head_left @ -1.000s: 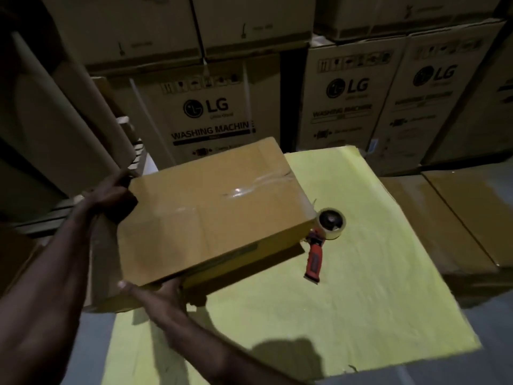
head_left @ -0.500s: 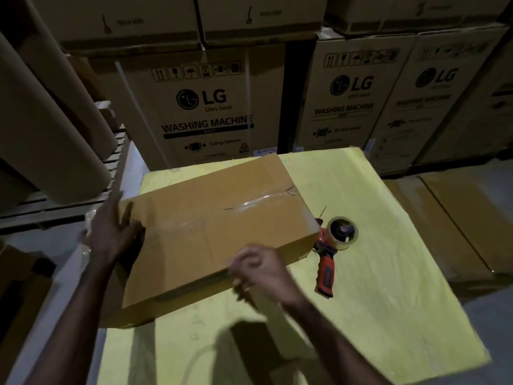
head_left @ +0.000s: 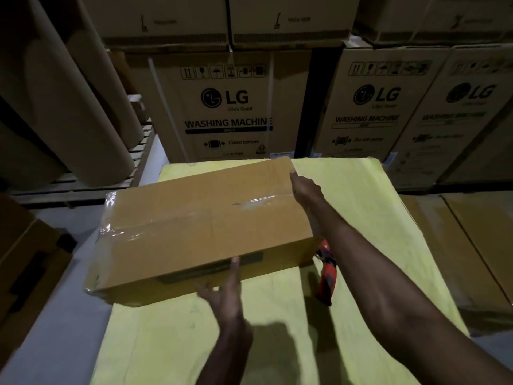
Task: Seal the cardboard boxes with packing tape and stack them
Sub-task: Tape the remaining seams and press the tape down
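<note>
A brown cardboard box (head_left: 200,226) lies flat on the yellow-covered table (head_left: 277,343), its top seam and left end covered with clear tape. My left hand (head_left: 224,295) touches the box's near side with a finger pointing straight up. My right hand (head_left: 305,190) grips the box's right end near the far corner, thumb on the top edge. A tape dispenser (head_left: 327,276) with a red handle lies on the table just right of the box. My right forearm hides its upper part.
Large LG washing machine cartons (head_left: 230,107) are stacked right behind the table. Big cardboard rolls (head_left: 69,107) lean on a pallet at the left. Flat cardboard boxes (head_left: 477,245) sit low on the right, and another carton (head_left: 25,273) is on the floor at left.
The box has come down from a tilted hold to lie flat on the table. My left hand moved from its left end to the near side, my right hand from the near edge to the right end.
</note>
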A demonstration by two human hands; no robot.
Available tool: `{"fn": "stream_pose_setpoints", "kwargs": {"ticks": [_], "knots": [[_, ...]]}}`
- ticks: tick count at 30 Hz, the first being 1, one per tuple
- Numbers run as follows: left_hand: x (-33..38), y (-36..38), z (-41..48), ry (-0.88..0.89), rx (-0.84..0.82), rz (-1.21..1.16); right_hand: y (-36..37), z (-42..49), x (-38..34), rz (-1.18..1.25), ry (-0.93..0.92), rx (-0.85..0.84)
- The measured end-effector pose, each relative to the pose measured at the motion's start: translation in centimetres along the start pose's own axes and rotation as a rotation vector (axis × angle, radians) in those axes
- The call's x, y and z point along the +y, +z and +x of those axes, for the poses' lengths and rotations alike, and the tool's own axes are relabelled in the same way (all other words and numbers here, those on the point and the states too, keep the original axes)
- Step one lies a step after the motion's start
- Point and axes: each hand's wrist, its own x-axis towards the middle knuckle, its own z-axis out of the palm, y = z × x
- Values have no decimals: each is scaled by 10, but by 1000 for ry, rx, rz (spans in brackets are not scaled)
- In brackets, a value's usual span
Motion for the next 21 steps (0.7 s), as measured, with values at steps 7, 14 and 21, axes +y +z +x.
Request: {"fn": "stream_pose_setpoints", "kwargs": {"ticks": [7, 14, 21], "knots": [[-7, 25, 22, 101, -151, 60, 4, -25, 11, -13, 45, 83], [36, 24, 78, 379, 18, 299, 46, -127, 44, 324, 111, 150], [115, 11, 155, 634, -162, 873, 128, -211, 38, 923, 331, -30]]}}
